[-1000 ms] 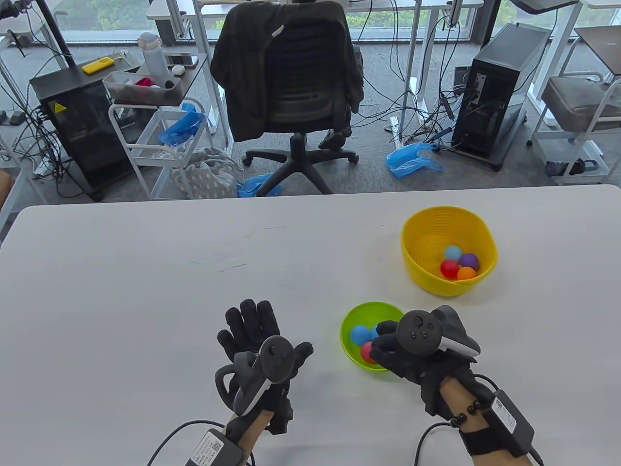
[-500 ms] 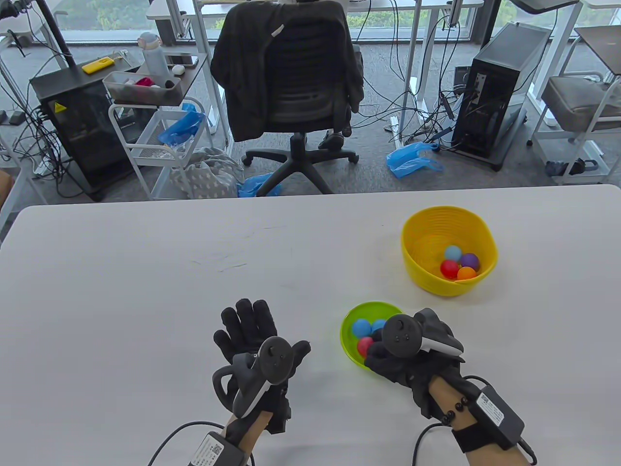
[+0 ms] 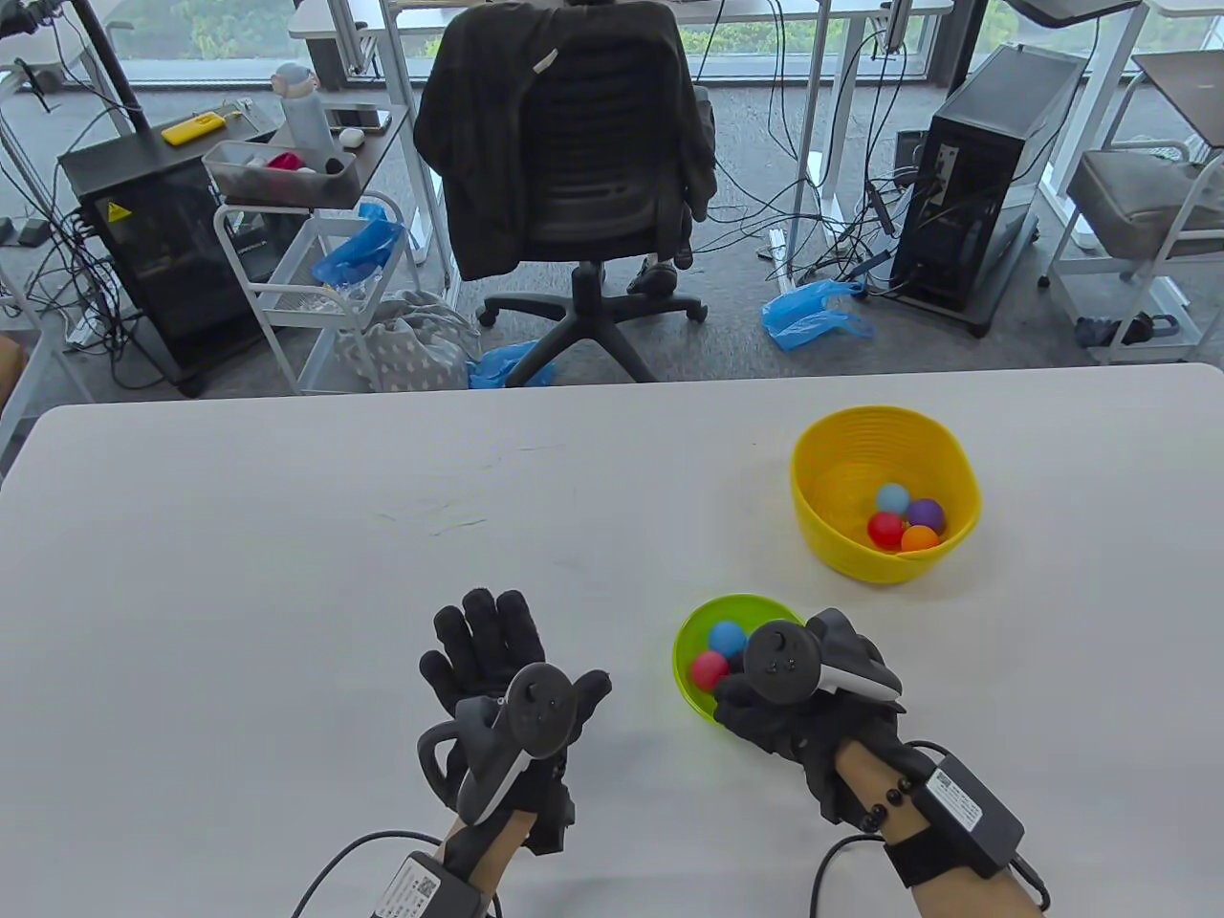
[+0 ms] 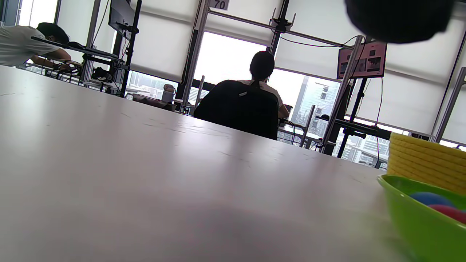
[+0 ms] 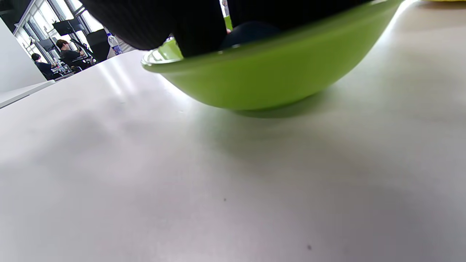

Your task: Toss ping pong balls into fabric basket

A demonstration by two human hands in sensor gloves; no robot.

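balls first: in the table view a blue ball (image 3: 727,638) and a red ball (image 3: 709,670) lie in the green bowl (image 3: 690,688) at the lower right of centre, touching each other. your right hand (image 3: 779,712) sits over the near right part of that bowl, its tracker (image 3: 784,662) covering the rim there. in the right wrist view your gloved fingers (image 5: 196,25) reach down over the bowl's rim (image 5: 255,51) from the top of the frame, and something dark and rounded shows just behind them; i cannot tell whether the fingers have closed on a ball or only dip inside.

the yellow basket (image 3: 832,535) stands up and to the right of the green bowl, apart from it, toward the right middle of the frame. four balls rest together on its floor: a light blue one (image 3: 893,498), a purple one (image 3: 926,515), a red one (image 3: 885,529) and an orange one (image 3: 920,538).

your left hand (image 3: 497,669) is in the lower centre of the frame, left of the green bowl and not touching it. its fingers (image 3: 483,622) are spread and point up the frame, and it holds nothing. in the left wrist view the bowl and basket show at the far right edge over the white table (image 4: 145,174).
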